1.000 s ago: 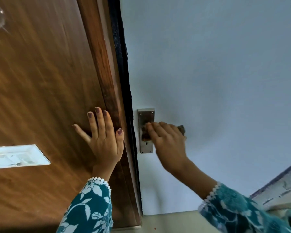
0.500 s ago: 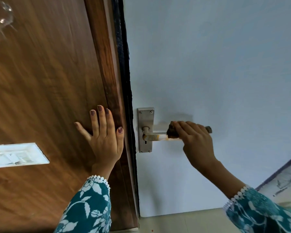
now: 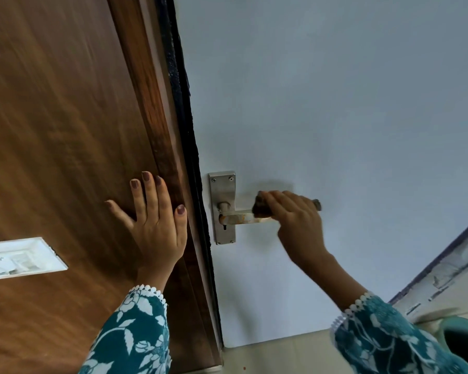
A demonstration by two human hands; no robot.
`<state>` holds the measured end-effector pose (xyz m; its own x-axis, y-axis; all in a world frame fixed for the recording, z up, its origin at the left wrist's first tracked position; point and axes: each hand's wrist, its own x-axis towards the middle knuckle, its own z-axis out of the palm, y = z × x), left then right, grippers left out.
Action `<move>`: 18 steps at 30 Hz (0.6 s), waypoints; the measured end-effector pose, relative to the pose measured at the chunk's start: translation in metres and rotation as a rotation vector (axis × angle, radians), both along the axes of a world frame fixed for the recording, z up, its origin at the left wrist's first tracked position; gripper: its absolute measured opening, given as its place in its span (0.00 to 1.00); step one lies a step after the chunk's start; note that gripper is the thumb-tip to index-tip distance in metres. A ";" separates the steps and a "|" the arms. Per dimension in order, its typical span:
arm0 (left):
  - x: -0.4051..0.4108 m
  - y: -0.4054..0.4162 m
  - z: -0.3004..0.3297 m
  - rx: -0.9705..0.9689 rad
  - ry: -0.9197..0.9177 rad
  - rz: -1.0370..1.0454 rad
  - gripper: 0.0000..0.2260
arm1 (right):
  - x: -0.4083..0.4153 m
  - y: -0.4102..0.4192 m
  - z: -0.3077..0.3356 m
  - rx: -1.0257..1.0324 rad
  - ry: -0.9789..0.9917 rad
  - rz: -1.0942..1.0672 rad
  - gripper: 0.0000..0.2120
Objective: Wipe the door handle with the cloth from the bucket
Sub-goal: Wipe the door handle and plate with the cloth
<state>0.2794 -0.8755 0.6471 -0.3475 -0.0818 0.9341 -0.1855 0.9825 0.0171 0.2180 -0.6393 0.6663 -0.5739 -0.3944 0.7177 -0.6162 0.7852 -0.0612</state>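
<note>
Steel lever handle [image 3: 243, 217], with rusty patches, is seen in the head view, mounted on a steel backplate [image 3: 223, 203] on the pale blue door [image 3: 335, 103]. A dark cloth [image 3: 261, 207] is clenched around the lever by the right hand [image 3: 297, 225], at about 3 o'clock from the backplate. The left hand [image 3: 157, 225] is laid flat, fingers spread, on the brown wooden panel [image 3: 65, 130] at 9 o'clock. Firm pressure is best kept over the stained stretch near the pivot.

Left hand [image 3: 157, 225] flat, fingers spread, right hand [image 3: 295, 222] fisted
</note>
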 end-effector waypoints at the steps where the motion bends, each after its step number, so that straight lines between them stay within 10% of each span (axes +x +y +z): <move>1: 0.000 0.000 0.000 -0.001 -0.003 0.001 0.26 | -0.006 0.011 -0.005 -0.035 -0.028 -0.019 0.28; 9: -0.001 0.001 -0.001 -0.015 0.021 0.013 0.26 | -0.012 0.017 -0.016 -0.328 -0.210 0.031 0.24; 18: -0.004 0.000 -0.002 -0.014 0.041 0.015 0.25 | 0.009 -0.007 -0.049 -1.811 -1.244 0.153 0.15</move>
